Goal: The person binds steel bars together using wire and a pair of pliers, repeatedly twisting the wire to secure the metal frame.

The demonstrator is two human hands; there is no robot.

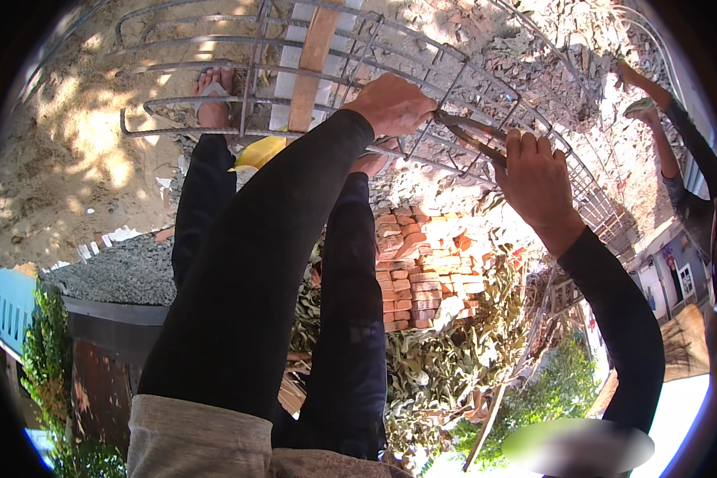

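Observation:
A long cage of steel rebar (454, 94) with crosswise ties runs over the top of the view, curving down to the right. My left hand (390, 105) is closed at one of its near bars; what its fingers hold, if anything, is hidden. In my right hand (538, 179) are dark metal pincers (478, 141), gripped by their handles. Their jaws reach left to a crossing of the bars, right beside my left fingers. A wooden board (313, 64) lies across the cage to the left of my left hand.
My sandalled foot (213, 97) stands on sandy ground below the cage. Stacked bricks (406, 275) and dry leaves (438, 374) lie lower in the view. Gravel (119, 271) is at the left. Another person's limbs (669, 131) show at the far right, over rubble.

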